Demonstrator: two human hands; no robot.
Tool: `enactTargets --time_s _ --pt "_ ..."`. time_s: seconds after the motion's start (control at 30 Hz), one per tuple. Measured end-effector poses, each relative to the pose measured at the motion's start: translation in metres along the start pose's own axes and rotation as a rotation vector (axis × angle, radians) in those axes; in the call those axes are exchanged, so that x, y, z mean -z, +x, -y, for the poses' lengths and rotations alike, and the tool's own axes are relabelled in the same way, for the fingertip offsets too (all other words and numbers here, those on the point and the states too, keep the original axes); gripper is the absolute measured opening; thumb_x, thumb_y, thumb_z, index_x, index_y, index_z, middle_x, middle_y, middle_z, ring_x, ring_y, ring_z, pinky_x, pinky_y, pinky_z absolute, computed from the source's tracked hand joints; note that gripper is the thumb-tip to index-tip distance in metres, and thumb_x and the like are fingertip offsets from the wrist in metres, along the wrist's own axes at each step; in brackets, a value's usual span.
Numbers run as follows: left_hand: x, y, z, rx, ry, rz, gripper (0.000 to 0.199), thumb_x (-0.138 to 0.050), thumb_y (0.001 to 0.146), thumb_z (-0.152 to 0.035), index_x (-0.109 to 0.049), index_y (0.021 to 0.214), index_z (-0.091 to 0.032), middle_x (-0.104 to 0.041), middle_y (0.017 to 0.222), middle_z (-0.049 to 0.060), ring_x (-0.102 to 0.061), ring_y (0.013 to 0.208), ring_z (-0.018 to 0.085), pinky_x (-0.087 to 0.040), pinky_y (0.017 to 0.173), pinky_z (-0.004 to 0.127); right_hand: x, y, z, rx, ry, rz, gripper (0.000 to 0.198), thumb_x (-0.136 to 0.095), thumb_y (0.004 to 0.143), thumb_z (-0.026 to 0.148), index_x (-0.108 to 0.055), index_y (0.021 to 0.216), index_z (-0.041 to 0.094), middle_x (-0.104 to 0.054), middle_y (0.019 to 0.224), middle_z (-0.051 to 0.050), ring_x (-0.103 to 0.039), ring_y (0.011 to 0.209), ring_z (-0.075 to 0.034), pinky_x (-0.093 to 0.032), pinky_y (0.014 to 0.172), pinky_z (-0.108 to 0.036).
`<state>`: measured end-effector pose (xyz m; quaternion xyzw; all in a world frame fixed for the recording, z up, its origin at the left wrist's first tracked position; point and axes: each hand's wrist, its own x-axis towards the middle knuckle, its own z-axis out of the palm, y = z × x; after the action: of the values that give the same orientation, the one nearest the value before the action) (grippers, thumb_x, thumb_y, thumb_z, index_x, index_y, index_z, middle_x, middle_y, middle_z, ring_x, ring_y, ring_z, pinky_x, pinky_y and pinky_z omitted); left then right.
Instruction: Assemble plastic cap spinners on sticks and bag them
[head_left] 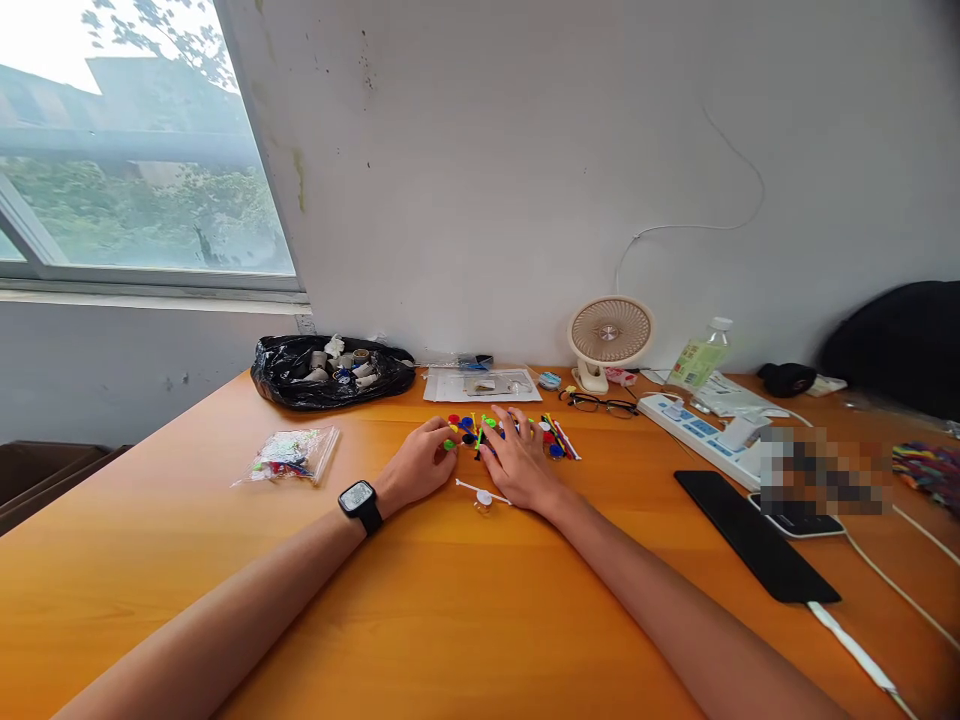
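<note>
A pile of small coloured plastic sticks and round discs [555,450] lies on the wooden table between and beyond my hands. My left hand [420,462], with a black watch at the wrist, is at the pile's left edge with its fingers curled together. A green disc [449,444] shows by its fingertips; whether it is gripped I cannot tell. My right hand [521,465] spreads its fingers over the middle of the pile and covers some pieces. Nearer me, a white stick [469,487] lies with a white disc and a clear round piece [483,507] against it.
On the left are a clear bag of pieces [289,457] and a black plastic bag [330,395]. Papers [442,385], a fan [610,335] and glasses [600,404] stand behind. A bottle [701,360], a power strip [697,432] and a black phone [754,535] with cables are right.
</note>
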<state>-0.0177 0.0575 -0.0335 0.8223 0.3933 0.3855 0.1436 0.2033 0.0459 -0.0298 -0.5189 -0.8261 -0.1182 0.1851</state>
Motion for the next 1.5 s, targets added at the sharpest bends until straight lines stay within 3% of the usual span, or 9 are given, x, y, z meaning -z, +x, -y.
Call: enactTargets --time_s 0.2,0.47,0.77,0.93,1.1,1.2,1.37,1.5 --pt "0.001 0.0 -0.002 -0.009 -0.003 -0.009 0.012 -0.058 0.091 -0.013 -0.068 0.094 -0.019 -0.063 0.1 0.005 -0.06 0.073 0.013 -0.051 0.069 0.025 0.001 0.0 -0.001 0.024 0.044 0.009 0.037 -0.046 0.108 0.036 -0.065 0.137 0.024 -0.045 0.159 -0.013 -0.034 0.143 -0.037 -0.03 0.114 -0.057" --pt "0.001 0.0 0.0 0.001 -0.016 0.002 0.01 -0.058 0.092 -0.014 -0.067 0.092 -0.019 -0.063 0.101 0.005 -0.06 0.072 0.012 -0.051 0.068 0.024 0.006 0.001 -0.002 0.12 0.207 -0.063 0.024 -0.051 0.107 0.026 -0.073 0.115 0.024 -0.061 0.134 -0.011 -0.048 0.127 -0.03 -0.041 0.104 -0.047" --pt "0.001 0.0 -0.002 -0.005 -0.006 -0.026 0.01 -0.06 0.091 -0.013 -0.066 0.09 -0.02 -0.064 0.102 0.006 -0.064 0.08 0.016 -0.053 0.071 0.026 0.002 0.001 -0.004 0.187 0.254 -0.105 0.011 -0.06 0.102 0.019 -0.07 0.103 0.023 -0.064 0.129 -0.009 -0.053 0.12 -0.029 -0.043 0.097 -0.045" --pt "0.004 -0.001 -0.004 -0.032 0.013 -0.041 0.018 -0.054 0.097 -0.015 -0.064 0.11 -0.022 -0.07 0.111 0.007 -0.067 0.098 0.02 -0.054 0.087 0.032 0.006 0.002 -0.001 0.258 0.203 -0.164 0.013 -0.054 0.105 0.02 -0.067 0.105 0.022 -0.067 0.126 -0.01 -0.055 0.117 -0.029 -0.043 0.096 -0.045" --pt "0.005 -0.001 -0.005 -0.047 0.036 -0.055 0.021 -0.041 0.106 -0.022 -0.062 0.111 -0.022 -0.072 0.113 0.009 -0.066 0.11 0.024 -0.051 0.101 0.04 0.008 0.002 0.001 0.326 0.192 -0.217 0.014 -0.05 0.107 0.018 -0.063 0.11 0.022 -0.069 0.127 -0.01 -0.055 0.122 -0.03 -0.041 0.102 -0.048" --pt "0.005 0.0 -0.007 -0.035 0.042 -0.018 0.021 -0.043 0.106 -0.024 -0.063 0.112 -0.023 -0.072 0.112 0.008 -0.067 0.106 0.024 -0.052 0.096 0.038 0.008 0.002 0.001 0.343 0.253 -0.248 0.014 -0.046 0.106 0.015 -0.058 0.11 0.021 -0.069 0.12 -0.011 -0.054 0.125 -0.03 -0.04 0.106 -0.049" --pt "0.006 0.0 -0.01 -0.044 0.052 0.088 0.019 -0.051 0.102 -0.025 -0.066 0.113 -0.023 -0.071 0.104 0.007 -0.066 0.082 0.019 -0.051 0.075 0.03 0.024 -0.002 0.009 0.202 0.464 -0.237 0.019 -0.032 0.109 0.018 -0.05 0.103 0.022 -0.064 0.099 -0.01 -0.06 0.095 -0.026 -0.048 0.086 -0.04" --pt "0.007 -0.003 -0.014 -0.109 -0.024 0.169 0.014 -0.059 0.094 -0.02 -0.069 0.104 -0.02 -0.068 0.093 0.004 -0.061 0.075 0.015 -0.048 0.07 0.026 0.046 -0.019 0.024 0.162 0.593 0.0 0.015 -0.038 0.111 0.028 -0.052 0.112 0.023 -0.067 0.104 -0.007 -0.064 0.097 -0.023 -0.048 0.086 -0.036"
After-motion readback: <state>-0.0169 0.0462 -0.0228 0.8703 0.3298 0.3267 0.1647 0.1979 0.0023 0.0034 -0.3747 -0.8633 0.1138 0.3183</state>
